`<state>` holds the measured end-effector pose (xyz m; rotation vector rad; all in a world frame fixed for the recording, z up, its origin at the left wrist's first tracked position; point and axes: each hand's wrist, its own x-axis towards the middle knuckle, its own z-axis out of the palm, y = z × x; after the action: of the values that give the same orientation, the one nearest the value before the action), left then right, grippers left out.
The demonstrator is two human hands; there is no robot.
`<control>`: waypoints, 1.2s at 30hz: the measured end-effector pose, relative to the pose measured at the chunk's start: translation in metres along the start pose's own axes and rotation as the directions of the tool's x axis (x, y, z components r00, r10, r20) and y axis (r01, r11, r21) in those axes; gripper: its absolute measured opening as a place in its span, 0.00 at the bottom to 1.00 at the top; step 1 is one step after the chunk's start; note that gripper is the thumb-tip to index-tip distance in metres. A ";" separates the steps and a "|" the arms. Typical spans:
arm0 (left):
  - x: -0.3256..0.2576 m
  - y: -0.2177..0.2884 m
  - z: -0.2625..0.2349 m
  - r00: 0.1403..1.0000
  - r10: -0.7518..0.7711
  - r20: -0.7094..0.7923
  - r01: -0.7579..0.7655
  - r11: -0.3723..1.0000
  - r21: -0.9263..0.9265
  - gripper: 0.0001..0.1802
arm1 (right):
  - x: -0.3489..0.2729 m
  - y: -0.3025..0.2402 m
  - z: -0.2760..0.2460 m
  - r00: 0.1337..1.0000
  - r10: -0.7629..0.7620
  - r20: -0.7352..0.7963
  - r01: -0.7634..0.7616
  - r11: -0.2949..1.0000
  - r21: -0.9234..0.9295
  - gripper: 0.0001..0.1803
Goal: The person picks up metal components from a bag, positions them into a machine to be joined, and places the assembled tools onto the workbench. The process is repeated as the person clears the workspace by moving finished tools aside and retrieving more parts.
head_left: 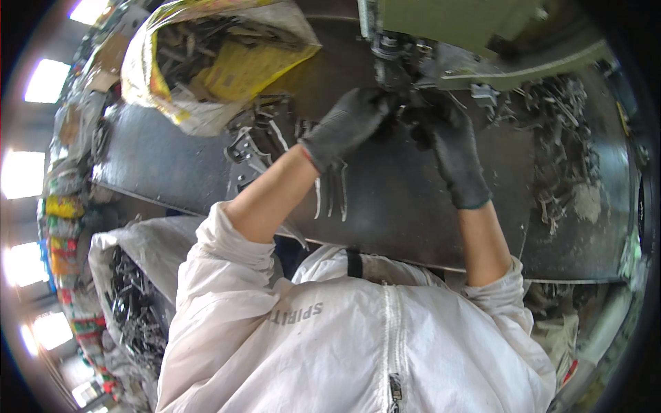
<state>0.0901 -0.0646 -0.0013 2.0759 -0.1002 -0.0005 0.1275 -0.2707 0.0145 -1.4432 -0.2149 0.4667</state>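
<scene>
Both my hands wear dark grey knit gloves and meet under the working head of a pale green machine [461, 31]. My left hand [350, 122] has its fingers bent inward just below the dark metal tooling [390, 58]. Close beside it, my right hand [451, 144] is closed too, fingertips pointing at the same spot. A small dark piece seems to be between them, but shadow and the gloves hide its kind. Left of my left wrist lie several dark, strap-like pieces [265, 141], some with pale edges, partly covered by my forearm.
A yellow and white sack [155, 89] of dark scraps stands open on the dark metal table [413, 199], at the far left. A heap of dark strips [558, 131] lies at the right. Below the table's left edge is a whitish sack [138, 241] with black pieces.
</scene>
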 end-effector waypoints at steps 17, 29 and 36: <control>0.040 -0.068 -0.127 0.837 0.163 -0.522 0.129 0.869 0.478 0.20 | 0.008 0.039 -0.027 0.994 0.107 -0.004 -0.107 0.994 -0.033 0.20; -0.033 -0.314 -0.322 0.683 -0.334 -0.649 0.719 0.466 0.516 0.33 | -0.011 -0.003 -0.002 0.984 0.176 -0.023 -0.177 0.975 -0.135 0.19; -0.014 -0.214 -0.271 0.812 -0.124 -0.571 0.569 0.387 0.725 0.30 | -0.008 0.034 -0.020 0.973 0.228 -0.029 -0.229 0.973 -0.030 0.19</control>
<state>0.1025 0.2768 -0.0572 3.0579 0.8376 0.3173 0.1229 -0.2896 -0.0200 -1.5126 -0.0361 0.6344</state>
